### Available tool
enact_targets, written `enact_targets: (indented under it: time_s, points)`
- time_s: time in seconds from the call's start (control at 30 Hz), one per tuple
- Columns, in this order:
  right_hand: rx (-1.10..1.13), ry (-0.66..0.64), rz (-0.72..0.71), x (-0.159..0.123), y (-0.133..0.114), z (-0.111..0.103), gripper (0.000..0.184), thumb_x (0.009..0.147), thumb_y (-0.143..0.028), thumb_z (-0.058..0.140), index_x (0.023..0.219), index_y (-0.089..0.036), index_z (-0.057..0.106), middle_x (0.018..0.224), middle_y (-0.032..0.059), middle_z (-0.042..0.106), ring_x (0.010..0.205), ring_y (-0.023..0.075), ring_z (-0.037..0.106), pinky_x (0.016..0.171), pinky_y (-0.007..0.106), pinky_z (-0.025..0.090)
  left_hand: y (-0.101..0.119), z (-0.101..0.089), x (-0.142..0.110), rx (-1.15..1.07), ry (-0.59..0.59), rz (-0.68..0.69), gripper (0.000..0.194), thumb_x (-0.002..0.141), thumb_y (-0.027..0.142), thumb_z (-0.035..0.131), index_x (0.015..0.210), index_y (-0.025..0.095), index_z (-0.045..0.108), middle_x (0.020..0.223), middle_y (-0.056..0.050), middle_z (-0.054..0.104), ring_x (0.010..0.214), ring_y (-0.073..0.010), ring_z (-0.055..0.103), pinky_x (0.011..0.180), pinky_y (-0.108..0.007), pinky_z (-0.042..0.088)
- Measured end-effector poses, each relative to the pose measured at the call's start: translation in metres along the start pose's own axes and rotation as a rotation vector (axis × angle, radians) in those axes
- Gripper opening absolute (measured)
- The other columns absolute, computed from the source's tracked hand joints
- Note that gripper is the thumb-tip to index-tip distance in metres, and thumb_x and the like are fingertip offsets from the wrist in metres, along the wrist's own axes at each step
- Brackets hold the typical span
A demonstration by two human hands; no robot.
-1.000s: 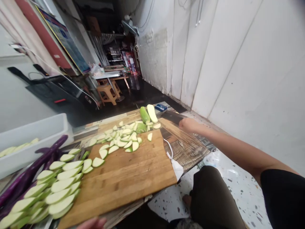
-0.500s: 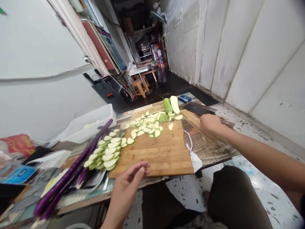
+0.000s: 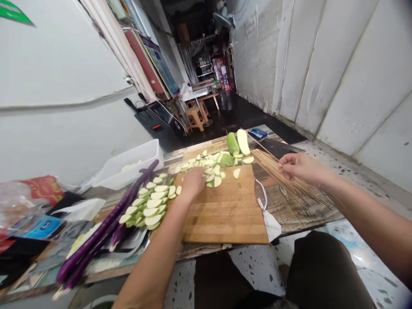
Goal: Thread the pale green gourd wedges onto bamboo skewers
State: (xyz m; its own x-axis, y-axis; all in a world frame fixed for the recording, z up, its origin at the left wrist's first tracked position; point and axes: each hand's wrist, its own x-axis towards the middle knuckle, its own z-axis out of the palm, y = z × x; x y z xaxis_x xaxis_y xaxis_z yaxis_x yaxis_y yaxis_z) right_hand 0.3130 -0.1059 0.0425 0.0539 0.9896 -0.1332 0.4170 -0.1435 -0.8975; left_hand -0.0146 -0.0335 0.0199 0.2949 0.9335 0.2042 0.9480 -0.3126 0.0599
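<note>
My left hand [image 3: 192, 183] reaches over the far left part of the wooden cutting board [image 3: 225, 214], at the edge of a pile of pale green squash slices [image 3: 209, 167]. Its fingers point away and are hidden behind its back. My right hand [image 3: 294, 166] hovers to the right of the board in a pinch on a thin bamboo skewer [image 3: 262, 148] that slants up and left. Below it lies a bundle of skewers [image 3: 291, 184] on the table. Two squash halves [image 3: 238, 143] lie at the board's far end.
A second heap of slices [image 3: 146, 208] sits on a tray left of the board, beside long purple eggplants [image 3: 103, 231]. A white tub [image 3: 128, 165] stands behind them. A white mask [image 3: 268, 219] hangs at the board's right edge. Bags [image 3: 35, 206] crowd the left; a white wall runs along the right.
My left hand moved from the board's near edge up to the slice pile. My right hand let go of the dark knife handle, lifted, and now pinches a skewer. The view shifted slightly.
</note>
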Motion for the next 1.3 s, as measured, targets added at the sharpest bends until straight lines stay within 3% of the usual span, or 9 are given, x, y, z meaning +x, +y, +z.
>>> enact_targets:
  time_s: [0.2, 0.33, 0.5, 0.63, 0.73, 0.87, 1.0, 1.17, 1.3]
  points:
    - [0.290, -0.221, -0.103, -0.032, 0.000, 0.047, 0.023, 0.077, -0.032, 0.049, 0.092, -0.015, 0.055, 0.049, -0.0075, 0.040, 0.036, 0.0032, 0.031, 0.035, 0.015, 0.021, -0.002, -0.002, 0.031, 0.125, -0.227, 0.051, 0.031, 0.076, 0.029, 0.046, 0.100, 0.022, 0.064, 0.102, -0.007, 0.064, 0.096, -0.0239, 0.055, 0.087, -0.035, 0.035]
    - [0.330, -0.328, -0.102, -0.041, -0.002, 0.078, 0.035, 0.083, -0.036, 0.041, 0.106, -0.015, 0.055, 0.049, -0.0075, 0.039, 0.031, 0.0043, 0.032, 0.032, 0.016, 0.023, -0.010, -0.007, 0.039, -0.047, -0.167, 0.085, 0.023, 0.075, 0.034, 0.049, 0.080, 0.021, 0.067, 0.089, -0.006, 0.066, 0.088, -0.0213, 0.057, 0.079, -0.029, 0.038]
    - [0.191, -0.037, -0.330, -0.028, -0.002, 0.116, 0.034, 0.079, -0.023, 0.043, 0.107, -0.016, 0.060, 0.057, -0.0009, 0.055, 0.043, 0.0085, 0.048, 0.044, 0.020, 0.039, 0.011, -0.006, 0.033, -0.823, 0.169, -0.182, 0.026, 0.077, 0.039, 0.048, 0.081, 0.016, 0.060, 0.072, -0.004, 0.063, 0.052, -0.0104, 0.053, 0.049, -0.020, 0.036]
    - [0.330, -0.098, -0.328, -0.015, -0.004, 0.137, 0.051, 0.077, -0.020, 0.039, 0.128, -0.020, 0.040, 0.067, -0.0028, 0.056, 0.037, 0.0059, 0.046, 0.036, 0.017, 0.036, 0.043, 0.004, 0.028, -1.541, 0.084, -0.357, 0.021, 0.071, 0.033, 0.060, 0.072, 0.014, 0.053, 0.055, 0.003, 0.052, 0.037, -0.0023, 0.038, 0.037, -0.014, 0.026]
    - [0.378, -0.165, -0.271, -0.014, -0.004, 0.142, 0.046, 0.076, -0.021, 0.040, 0.121, -0.018, 0.048, 0.056, -0.0063, 0.051, 0.031, 0.0051, 0.043, 0.031, 0.015, 0.032, 0.057, 0.010, 0.026, -1.834, -0.059, -0.416, 0.016, 0.071, 0.025, 0.062, 0.072, 0.013, 0.051, 0.054, 0.002, 0.052, 0.037, -0.0021, 0.042, 0.037, -0.012, 0.030]
    - [0.358, -0.090, -0.217, -0.017, -0.007, 0.137, 0.039, 0.080, -0.033, 0.042, 0.114, -0.017, 0.054, 0.047, -0.0068, 0.048, 0.028, 0.0054, 0.039, 0.028, 0.015, 0.027, 0.059, 0.011, 0.022, -2.006, -0.101, -0.537, 0.008, 0.079, 0.018, 0.053, 0.082, 0.010, 0.052, 0.083, -0.012, 0.064, 0.066, -0.0131, 0.063, 0.052, -0.018, 0.047]
    - [0.254, -0.057, -0.209, -0.014, -0.014, 0.135, 0.038, 0.079, -0.036, 0.044, 0.108, -0.015, 0.058, 0.049, -0.0052, 0.052, 0.029, 0.0058, 0.038, 0.030, 0.016, 0.028, 0.049, 0.009, 0.023, -2.156, -0.036, -0.572, 0.007, 0.081, 0.012, 0.050, 0.087, 0.011, 0.051, 0.097, -0.016, 0.063, 0.087, -0.0200, 0.063, 0.066, -0.024, 0.052]
    - [0.086, -0.017, -0.303, -0.010, -0.013, 0.139, 0.046, 0.074, -0.020, 0.044, 0.119, -0.019, 0.051, 0.055, -0.0049, 0.056, 0.038, 0.0066, 0.046, 0.037, 0.015, 0.036, 0.041, 0.011, 0.027, -2.181, 0.066, -0.662, 0.003, 0.080, 0.010, 0.052, 0.083, 0.009, 0.051, 0.092, -0.018, 0.064, 0.087, -0.0212, 0.063, 0.069, -0.026, 0.052]
    - [0.150, -0.099, -0.229, -0.012, -0.006, 0.145, 0.046, 0.075, -0.021, 0.038, 0.120, -0.020, 0.050, 0.077, -0.0010, 0.062, 0.031, 0.0037, 0.042, 0.030, 0.016, 0.033, 0.039, 0.013, 0.028, -2.166, 0.106, -0.739, 0.004, 0.078, 0.009, 0.054, 0.081, 0.008, 0.052, 0.088, -0.017, 0.064, 0.082, -0.0210, 0.065, 0.067, -0.026, 0.053]
